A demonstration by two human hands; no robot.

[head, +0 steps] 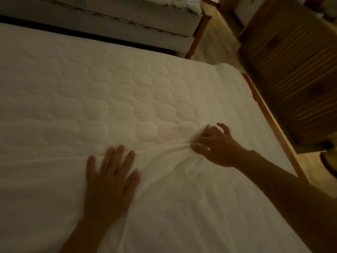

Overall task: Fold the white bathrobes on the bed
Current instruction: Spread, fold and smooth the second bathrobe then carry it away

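A white cloth [175, 189], thin and smooth, lies spread over the near half of the quilted white mattress [109, 92]; whether it is a bathrobe I cannot tell. My left hand [111, 178] lies flat on the cloth with fingers straight and spread, pressing it down. To its right, my right hand [215, 145] pinches a bunched ridge of the cloth between thumb and fingers, and creases run from that pinch toward my left hand. The picture is dim and blurred.
A second bed [113, 24] with a grey base stands beyond the mattress, a dark gap between them. A wooden bed rail [273, 123] runs along the right edge. A slatted wooden chest of drawers [295, 70] stands at the right on light flooring [217, 42].
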